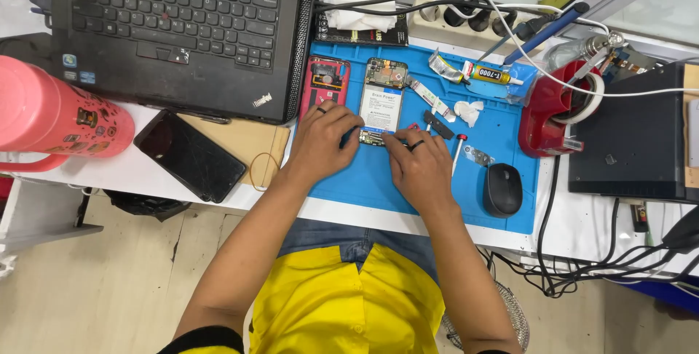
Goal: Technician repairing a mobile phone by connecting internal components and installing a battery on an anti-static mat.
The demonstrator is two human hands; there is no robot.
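Note:
An opened phone [381, 99] lies back-up on the blue work mat [502, 125], its white battery and circuit board exposed. My left hand [322, 139] rests at the phone's lower left, fingers curled on its bottom edge. My right hand [419, 161] touches the phone's lower end from the right, fingertips pinched; whether it holds a small tool I cannot tell. Both hands wear a dark ring. A red phone back cover [325, 81] lies just left of the phone.
A black laptop [175, 26] sits at top left, a cracked black phone [189, 155] below it, a pink bottle [54, 117] far left. On the mat lie a glue tube [489, 74], a screwdriver [458, 152] and a black mouse [502, 189]. A red tape dispenser [553, 110] and cables crowd the right.

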